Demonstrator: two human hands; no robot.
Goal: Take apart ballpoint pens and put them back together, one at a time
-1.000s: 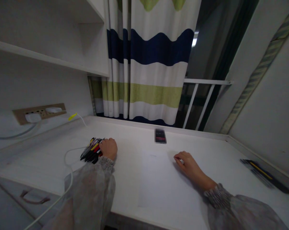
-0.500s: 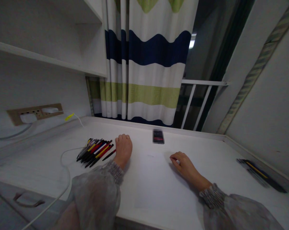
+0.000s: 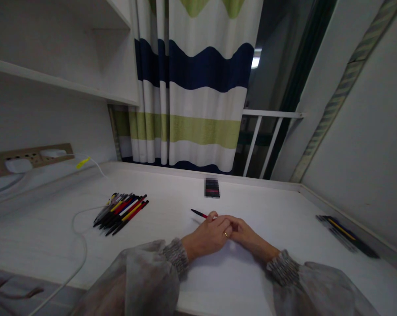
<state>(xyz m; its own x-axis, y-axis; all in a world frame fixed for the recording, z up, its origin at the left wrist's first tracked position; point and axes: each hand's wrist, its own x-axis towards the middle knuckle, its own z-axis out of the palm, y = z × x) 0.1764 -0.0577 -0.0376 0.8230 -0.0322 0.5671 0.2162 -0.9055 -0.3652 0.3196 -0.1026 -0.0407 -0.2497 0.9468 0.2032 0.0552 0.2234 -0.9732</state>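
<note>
My left hand (image 3: 207,237) rests on the white desk (image 3: 172,199) with its fingers closed on a red and black pen (image 3: 200,213), whose tip points up and left. My right hand (image 3: 246,235) lies right beside it, fingers touching the left hand's fingers near the pen's end; whether it grips the pen is hidden. A row of several red, yellow, blue and black pens (image 3: 121,211) lies on the desk to the left, apart from both hands.
A small dark card (image 3: 212,188) lies beyond the hands. A white cable (image 3: 78,239) loops at the left, below a wall socket strip (image 3: 27,157). Dark pens (image 3: 345,230) lie at the right wall. A striped curtain (image 3: 191,87) and white railing (image 3: 270,127) stand behind.
My left hand left the pile of pens with one red and black pen and moved right to meet my right hand. The view drifted a little to the right.
</note>
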